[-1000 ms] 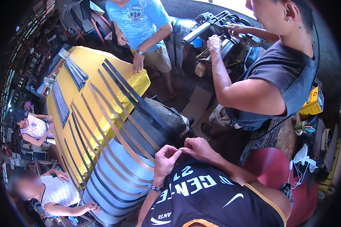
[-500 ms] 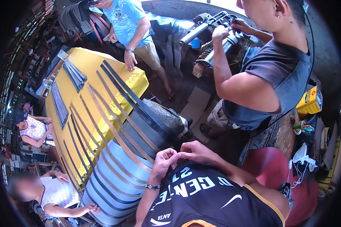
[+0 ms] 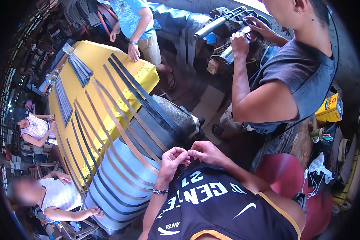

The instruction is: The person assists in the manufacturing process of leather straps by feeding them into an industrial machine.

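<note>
My left hand (image 3: 173,161), with a beaded bracelet at its wrist, is raised in front of my dark jersey (image 3: 212,200). Its fingers are curled into a pinch. Close beside it, my right hand (image 3: 206,153) is also pinched, the fingertips of both almost meeting. Anything between the fingers is too small to make out. Just left of my hands, long brown strips (image 3: 138,156) and dark strips (image 3: 148,110) drape from the yellow-covered table (image 3: 84,124) over a rounded stack with a pale grey sheet (image 3: 120,172).
A co-worker in a grey sleeveless top (image 3: 284,80) handles metal machinery (image 3: 228,52) at upper right. Other people stand around the table. Bundled grey strips (image 3: 80,70) lie on it. A yellow can (image 3: 330,108), red sheet (image 3: 278,176) and white cable (image 3: 314,184) are at right.
My two hands have drawn slightly apart and up, still pinched. The co-worker at upper right has shifted their hands along the machinery. The person at the table's far end has moved their feet.
</note>
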The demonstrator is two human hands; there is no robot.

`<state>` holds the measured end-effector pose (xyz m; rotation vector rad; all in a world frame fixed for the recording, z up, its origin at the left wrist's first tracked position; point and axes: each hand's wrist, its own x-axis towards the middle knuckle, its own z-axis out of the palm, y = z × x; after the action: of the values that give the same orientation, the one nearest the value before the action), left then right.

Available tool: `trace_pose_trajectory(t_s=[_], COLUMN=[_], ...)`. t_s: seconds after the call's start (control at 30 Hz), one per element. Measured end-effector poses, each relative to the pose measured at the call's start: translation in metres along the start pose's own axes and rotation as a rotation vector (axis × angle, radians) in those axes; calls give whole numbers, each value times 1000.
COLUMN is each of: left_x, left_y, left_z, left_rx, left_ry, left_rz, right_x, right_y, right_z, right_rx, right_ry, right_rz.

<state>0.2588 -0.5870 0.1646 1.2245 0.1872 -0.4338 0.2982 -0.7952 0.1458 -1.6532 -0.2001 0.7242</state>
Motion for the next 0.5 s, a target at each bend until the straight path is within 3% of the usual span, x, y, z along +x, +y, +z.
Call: trace_pose_trajectory(t_s=[0.17,0.4,0.5], left_x=[-2,3,11], left_y=[-6,-5,-9], left_z=[3,4,13], left_rx=[86,-302,-285], left_ry=[8,-308,-238], left_rz=[6,-210,-193], right_x=[-3,-8,-10], right_y=[5,6,12], right_z=[0,-14,-22], right_rx=[-13,157,255], right_ry=[-82,-286,-239], right_rz=[-5,-89,-69])
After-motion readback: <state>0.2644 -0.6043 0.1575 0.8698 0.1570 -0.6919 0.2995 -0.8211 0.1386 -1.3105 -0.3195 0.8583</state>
